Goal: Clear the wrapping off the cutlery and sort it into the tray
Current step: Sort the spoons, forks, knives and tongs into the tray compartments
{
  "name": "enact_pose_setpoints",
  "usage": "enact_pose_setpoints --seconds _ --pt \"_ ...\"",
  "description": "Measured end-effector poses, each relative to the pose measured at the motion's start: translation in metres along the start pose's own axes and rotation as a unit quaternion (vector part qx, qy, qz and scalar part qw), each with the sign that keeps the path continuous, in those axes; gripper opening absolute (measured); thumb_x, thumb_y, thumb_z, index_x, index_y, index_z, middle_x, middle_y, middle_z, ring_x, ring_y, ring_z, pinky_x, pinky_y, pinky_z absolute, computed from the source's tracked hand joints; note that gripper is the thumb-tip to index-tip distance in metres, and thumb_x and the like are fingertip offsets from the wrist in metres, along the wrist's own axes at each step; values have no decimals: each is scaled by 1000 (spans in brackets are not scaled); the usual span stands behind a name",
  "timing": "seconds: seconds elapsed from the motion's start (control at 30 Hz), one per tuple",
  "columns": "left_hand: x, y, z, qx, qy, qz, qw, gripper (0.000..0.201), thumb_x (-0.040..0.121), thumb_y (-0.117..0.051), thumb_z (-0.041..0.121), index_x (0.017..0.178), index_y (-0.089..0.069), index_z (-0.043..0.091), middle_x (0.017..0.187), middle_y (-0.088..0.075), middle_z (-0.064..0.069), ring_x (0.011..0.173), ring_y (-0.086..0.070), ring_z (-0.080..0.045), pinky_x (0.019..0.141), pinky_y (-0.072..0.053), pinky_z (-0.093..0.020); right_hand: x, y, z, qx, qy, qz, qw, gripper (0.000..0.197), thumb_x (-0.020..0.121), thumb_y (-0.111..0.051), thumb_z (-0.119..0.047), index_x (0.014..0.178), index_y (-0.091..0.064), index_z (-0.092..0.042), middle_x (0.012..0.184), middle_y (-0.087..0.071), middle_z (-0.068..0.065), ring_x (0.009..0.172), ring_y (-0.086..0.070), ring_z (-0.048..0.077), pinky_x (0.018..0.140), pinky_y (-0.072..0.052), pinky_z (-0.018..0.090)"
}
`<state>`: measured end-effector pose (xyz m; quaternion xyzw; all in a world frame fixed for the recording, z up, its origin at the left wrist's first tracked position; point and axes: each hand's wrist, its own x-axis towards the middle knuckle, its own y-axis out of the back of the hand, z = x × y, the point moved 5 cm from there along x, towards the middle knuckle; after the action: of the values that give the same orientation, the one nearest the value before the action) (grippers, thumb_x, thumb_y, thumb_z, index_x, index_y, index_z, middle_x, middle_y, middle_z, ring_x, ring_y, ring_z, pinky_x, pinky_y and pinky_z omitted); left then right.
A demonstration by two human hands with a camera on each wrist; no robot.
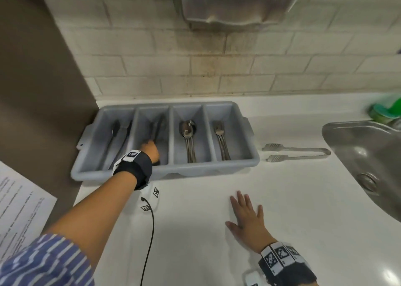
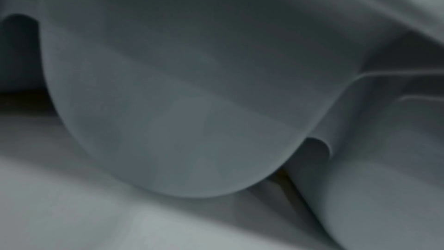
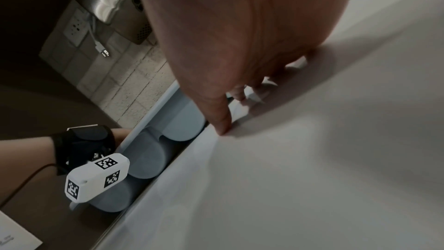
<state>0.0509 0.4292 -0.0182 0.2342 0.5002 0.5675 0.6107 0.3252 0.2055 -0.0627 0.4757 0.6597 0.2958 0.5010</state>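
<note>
A grey four-compartment cutlery tray (image 1: 217, 166) stands against the tiled wall. My left hand (image 1: 149, 150) reaches into its second compartment, fingers curled around the handle end of a dark utensil (image 1: 157, 127). More dark utensils (image 1: 115, 129) lie in the first compartment, spoons (image 1: 188, 131) in the third, forks (image 1: 220, 138) in the fourth. My right hand (image 1: 247, 216) rests flat on the white counter with spread fingers and holds nothing. The left wrist view shows only the tray's grey underside (image 2: 180, 121) close up. No wrapping is visible.
Metal tongs (image 1: 297, 152) lie on the counter right of the tray. A steel sink (image 1: 364, 155) is at the right, with a green object (image 1: 384, 110) behind it. A printed sheet (image 1: 19, 203) lies at the left. A black cable (image 1: 149, 231) hangs from my left wrist.
</note>
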Motion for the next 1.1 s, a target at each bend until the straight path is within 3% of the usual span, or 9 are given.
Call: enact_pose_setpoints --seconds 0.13,0.27,0.37,0.47,0.53,0.67,0.8,0.93,1.1 --pt "-9 -4 3 89 -27 -58 994 37 84 -60 10 118 -59 -4 126 -60 -24 117 -58 -36 99 -46 -39 0 -2 1 11 1 1 1000 71 93 -40 -42 147 3 -25 158 16 0 129 26 6 116 8 52" --pt "-23 7 8 -3 -51 -26 998 31 87 -53 6 114 -61 -6 123 -61 -27 114 -57 -38 96 -45 -38 0 -1 -2 29 5 3 1000 71 93 -41 -41 148 1 -26 157 17 -3 136 25 9 116 8 52" --pt "-50 24 6 -157 -134 76 975 34 86 -47 -5 116 -62 0 123 -59 -23 110 -61 -30 95 -42 -27 -3 15 -3 39 6 17 999 58 90 -48 -36 143 -27 -24 157 -9 -7 146 -8 16 118 -8 49" --pt "-101 36 -5 -226 -214 160 937 37 85 -42 -11 105 -68 6 108 -57 -9 87 -57 13 85 -36 2 2 70 13 143 -9 145 979 20 86 -56 -15 103 -67 -15 103 -71 6 102 -65 25 97 -48 39" --pt "-136 32 -21 -212 -242 184 929 36 85 -45 -12 96 -71 11 102 -59 -3 88 -51 20 85 -29 11 12 114 38 180 -64 240 952 17 83 -51 -3 89 -64 -12 75 -66 6 81 -66 34 77 -50 33" --pt "-183 2 -67 -167 -232 200 937 40 81 -51 -13 84 -69 23 95 -62 6 98 -53 7 92 -30 3 63 181 92 113 -131 310 935 29 80 -49 0 107 -55 -9 109 -64 17 100 -58 38 81 -48 38" --pt "-205 -28 -105 -162 -186 201 948 50 79 -51 -19 81 -69 27 97 -66 0 95 -60 -12 94 -39 -12 128 180 141 -140 -175 79 971 79 81 -62 -38 144 -19 -17 156 -17 5 141 -21 29 114 -15 59" --pt "-215 -27 -130 -153 -129 238 950 44 77 -52 -20 81 -73 19 96 -67 -3 96 -60 -16 96 -37 -12 147 167 159 -172 -160 12 972 48 85 -53 -37 130 -43 -23 140 -47 6 132 -40 31 115 -7 63" --pt "-216 -18 -161 -115 -10 272 955 35 75 -61 -9 102 -70 12 118 -58 -14 111 -52 -35 98 -39 -34 129 157 160 -208 -155 25 966 56 78 -42 -68 118 -54 -31 122 -62 -1 117 -56 26 111 -11 58"
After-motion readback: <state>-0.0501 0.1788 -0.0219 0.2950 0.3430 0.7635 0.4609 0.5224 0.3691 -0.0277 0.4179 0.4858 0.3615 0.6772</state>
